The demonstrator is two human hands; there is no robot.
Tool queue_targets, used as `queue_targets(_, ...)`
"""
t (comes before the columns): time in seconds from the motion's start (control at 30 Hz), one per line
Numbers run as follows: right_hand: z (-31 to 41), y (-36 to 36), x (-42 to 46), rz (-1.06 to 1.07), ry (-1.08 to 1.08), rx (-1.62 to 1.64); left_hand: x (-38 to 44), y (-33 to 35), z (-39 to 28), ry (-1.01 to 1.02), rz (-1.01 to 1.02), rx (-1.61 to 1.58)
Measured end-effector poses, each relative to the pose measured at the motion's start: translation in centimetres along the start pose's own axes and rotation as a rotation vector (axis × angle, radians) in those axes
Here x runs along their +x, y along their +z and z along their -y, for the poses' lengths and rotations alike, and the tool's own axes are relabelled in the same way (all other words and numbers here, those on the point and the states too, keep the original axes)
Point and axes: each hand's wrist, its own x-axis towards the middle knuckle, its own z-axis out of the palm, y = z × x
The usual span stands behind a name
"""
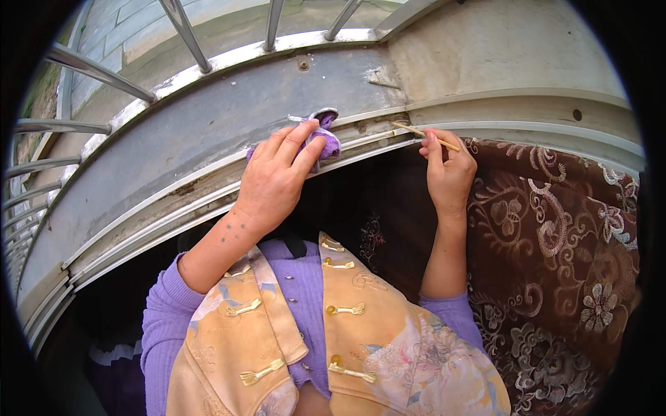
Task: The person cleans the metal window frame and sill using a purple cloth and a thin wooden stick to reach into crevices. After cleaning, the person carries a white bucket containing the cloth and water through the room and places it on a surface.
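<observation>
A bunched purple cloth (329, 148) with a pale edging is under the fingers of my left hand (278, 161), which grips it against the sliding-window track (364, 125). Between the thumb and fingers of my right hand (450, 166) is a thin wooden stick (429, 136), perhaps a chopstick. Its tip reaches left over the track grooves near the corner of the frame. Brown dirt shows in the grooves beside the tip, and more lies along the track left of the cloth. The part of the cloth beneath my palm is hidden.
Beyond the track runs a grey sill (208, 114) edged by metal security bars (187, 36). A pale wall (499, 57) rises at the upper right. To the right hangs a brown embroidered curtain (546, 249), close to my right forearm.
</observation>
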Motion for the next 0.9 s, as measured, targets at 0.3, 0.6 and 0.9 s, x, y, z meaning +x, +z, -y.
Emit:
queue_targets(0.3,0.4,-2.5,-0.8,-0.125,-0.158,-0.028,-0.8,1.6,0.5,-0.016,0.14,0.108)
queue_targets(0.6,-1.7,-0.9,-1.0,-0.092,-0.256,-0.266,-1.0,1.9,0.9,-0.004,0.139,0.131)
queue_targets(0.9,-1.5,-0.9,-1.0,-0.055,-0.257,-0.224,-1.0,1.8,0.9,-0.001,0.135,0.108)
